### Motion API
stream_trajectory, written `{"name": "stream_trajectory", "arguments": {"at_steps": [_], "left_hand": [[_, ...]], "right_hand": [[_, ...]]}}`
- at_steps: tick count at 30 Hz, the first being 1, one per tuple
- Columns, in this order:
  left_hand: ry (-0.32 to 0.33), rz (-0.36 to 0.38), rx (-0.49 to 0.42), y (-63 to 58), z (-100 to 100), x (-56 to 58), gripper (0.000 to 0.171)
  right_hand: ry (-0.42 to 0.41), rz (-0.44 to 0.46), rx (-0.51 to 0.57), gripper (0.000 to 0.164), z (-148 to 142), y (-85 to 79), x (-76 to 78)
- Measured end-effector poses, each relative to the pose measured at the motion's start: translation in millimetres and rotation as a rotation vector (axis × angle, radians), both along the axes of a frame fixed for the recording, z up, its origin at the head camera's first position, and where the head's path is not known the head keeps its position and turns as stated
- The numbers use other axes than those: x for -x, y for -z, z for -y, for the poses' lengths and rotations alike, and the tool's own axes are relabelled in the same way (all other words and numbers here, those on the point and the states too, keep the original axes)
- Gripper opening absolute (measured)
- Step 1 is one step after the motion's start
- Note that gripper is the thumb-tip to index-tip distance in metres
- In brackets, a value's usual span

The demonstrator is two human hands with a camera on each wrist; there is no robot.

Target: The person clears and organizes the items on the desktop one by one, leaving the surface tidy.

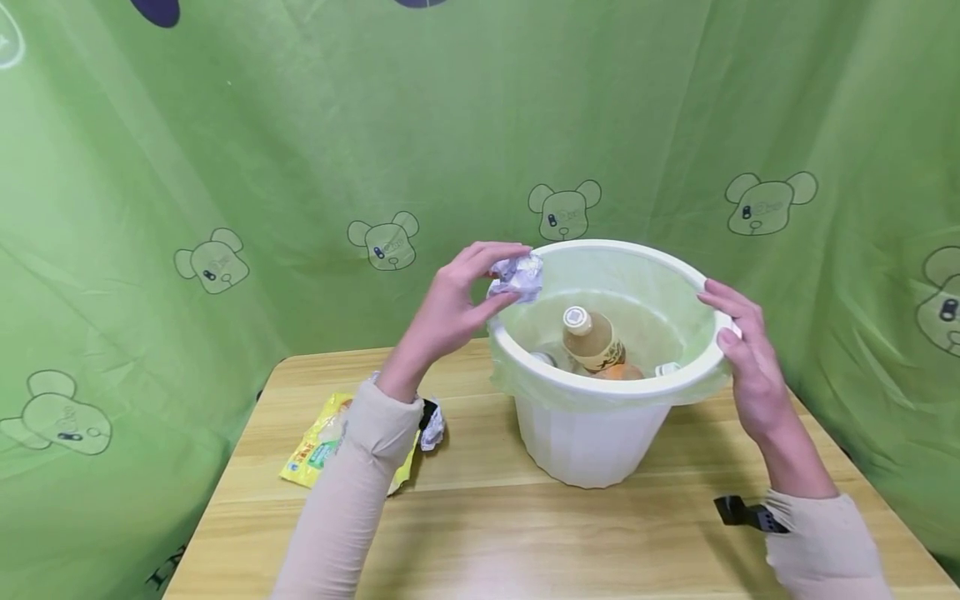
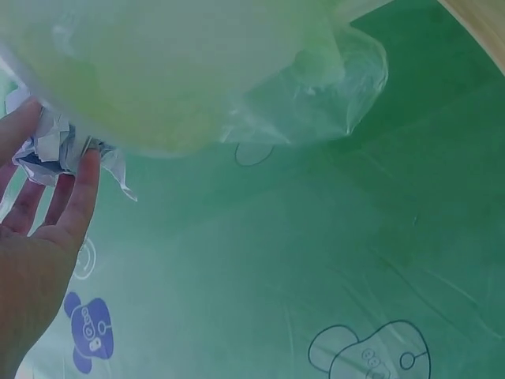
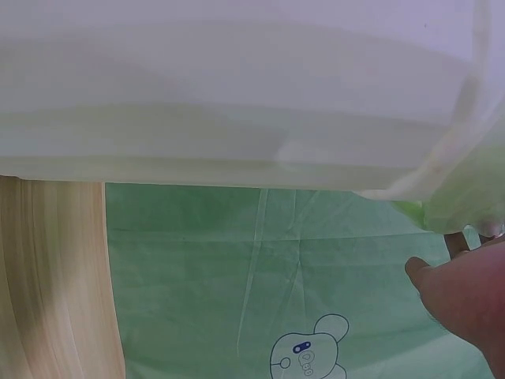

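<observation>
My left hand [image 1: 450, 304] pinches a crumpled ball of white paper [image 1: 519, 277] between thumb and fingers, at the left rim of a white trash bin [image 1: 592, 442]. In the left wrist view the paper ball [image 2: 55, 146] sits among the fingertips, beside the bin's lined wall. A pale green plastic liner is folded over the bin's rim. At the bin's right side, my right hand [image 1: 753, 367] grips the rim, fingers over the top edge and thumb lower on it. Inside lie a bottle [image 1: 592, 337] with a white cap, an orange round thing [image 1: 619, 372] and other partly hidden items.
On the wooden table [image 1: 480, 533], a yellow food packet [image 1: 315, 450] lies left of the bin, partly behind my left forearm. Another crumpled paper ball [image 1: 432, 429] rests beside it. Green curtain [image 1: 450, 125] with bear prints hangs close around the table.
</observation>
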State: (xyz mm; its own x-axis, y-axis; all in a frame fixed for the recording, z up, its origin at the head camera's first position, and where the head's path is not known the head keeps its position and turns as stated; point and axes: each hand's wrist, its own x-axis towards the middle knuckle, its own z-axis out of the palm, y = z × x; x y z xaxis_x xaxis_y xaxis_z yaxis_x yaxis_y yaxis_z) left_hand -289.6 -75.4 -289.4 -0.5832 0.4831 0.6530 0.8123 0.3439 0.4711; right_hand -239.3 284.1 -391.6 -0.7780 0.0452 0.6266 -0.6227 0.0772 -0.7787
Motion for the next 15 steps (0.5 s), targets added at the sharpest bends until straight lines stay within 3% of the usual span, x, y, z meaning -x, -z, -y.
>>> {"name": "stream_trajectory", "arguments": {"at_steps": [7, 15], "left_hand": [[-0.006, 0.037, 0.034, 5.0, -8.4, 5.8, 0.053], [0.036, 0.111, 0.039, 10.1, -13.8, 11.6, 0.054]], "right_hand": [[-0.003, -0.008, 0.003, 0.049, -0.2, 0.5, 0.3], [-0.025, -0.003, 0.021, 0.049, 0.2, 0.8, 0.7]]}}
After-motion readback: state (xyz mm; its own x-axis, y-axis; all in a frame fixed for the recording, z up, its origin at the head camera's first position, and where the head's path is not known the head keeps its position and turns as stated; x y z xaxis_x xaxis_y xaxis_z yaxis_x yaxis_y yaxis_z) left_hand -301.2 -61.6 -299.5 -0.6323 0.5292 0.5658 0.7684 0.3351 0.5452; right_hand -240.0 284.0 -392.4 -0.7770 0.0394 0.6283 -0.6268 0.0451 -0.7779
